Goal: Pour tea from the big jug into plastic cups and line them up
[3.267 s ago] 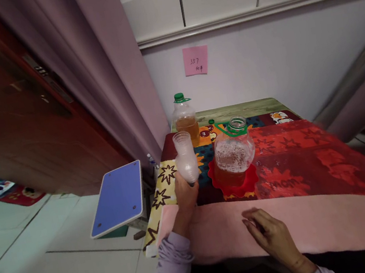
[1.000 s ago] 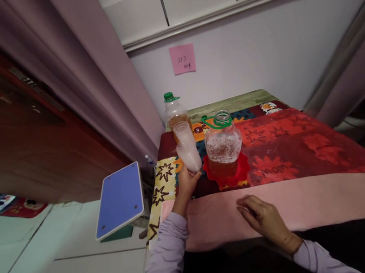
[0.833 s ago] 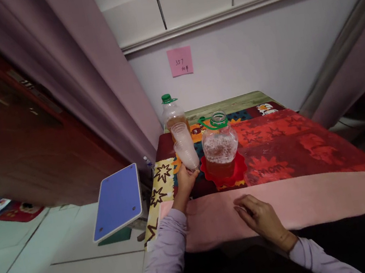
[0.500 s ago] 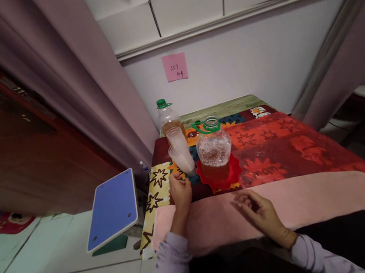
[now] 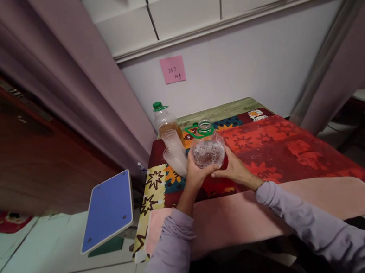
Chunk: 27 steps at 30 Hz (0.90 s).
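Clasping the glass jar [image 5: 208,151] from both sides, left hand [image 5: 197,176] and right hand [image 5: 231,171] wrapped round its base, stacked plastic cups [image 5: 174,153] just left, capped bottle [image 5: 164,118] behind.

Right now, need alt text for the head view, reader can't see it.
The left hand and right hand clasp a clear jug of foamy amber liquid over a red patterned tablecloth. A tilted stack of clear cups sits just left of it, a green-capped bottle behind, a pink towel along the near edge.
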Each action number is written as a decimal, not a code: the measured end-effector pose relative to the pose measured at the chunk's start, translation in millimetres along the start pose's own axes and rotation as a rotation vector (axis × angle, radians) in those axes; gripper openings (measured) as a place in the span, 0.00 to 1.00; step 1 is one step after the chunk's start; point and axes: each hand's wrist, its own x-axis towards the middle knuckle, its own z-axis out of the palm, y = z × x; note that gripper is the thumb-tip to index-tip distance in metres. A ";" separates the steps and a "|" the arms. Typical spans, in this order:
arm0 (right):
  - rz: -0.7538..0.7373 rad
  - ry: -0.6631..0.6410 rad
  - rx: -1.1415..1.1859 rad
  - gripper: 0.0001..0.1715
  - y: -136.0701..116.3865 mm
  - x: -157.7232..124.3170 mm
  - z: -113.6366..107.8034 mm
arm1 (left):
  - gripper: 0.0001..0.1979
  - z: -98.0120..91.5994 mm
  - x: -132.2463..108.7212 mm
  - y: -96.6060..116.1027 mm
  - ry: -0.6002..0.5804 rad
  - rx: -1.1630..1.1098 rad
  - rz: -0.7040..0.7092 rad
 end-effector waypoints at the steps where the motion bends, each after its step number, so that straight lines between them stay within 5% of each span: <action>1: 0.024 -0.015 0.023 0.68 -1.5 0.4 1.7 | 0.63 -1.6 2.6 0.1 -0.027 -0.029 -0.003; 8: 0.089 0.037 0.110 0.59 -31.5 -3.5 -7.0 | 0.63 7.3 -1.3 18.4 -0.026 -0.063 0.081; 15: -0.027 0.004 0.110 0.59 -108.8 -10.2 -20.9 | 0.62 0.2 -42.6 89.1 0.056 -0.034 0.202; 20: 0.005 -0.149 0.327 0.58 -138.8 -39.4 24.1 | 0.60 -42.1 -104.6 102.9 0.291 0.235 0.112; 27: 0.056 -0.288 0.364 0.71 -107.4 -70.4 94.0 | 0.58 -99.2 -153.5 57.5 0.410 0.331 -0.026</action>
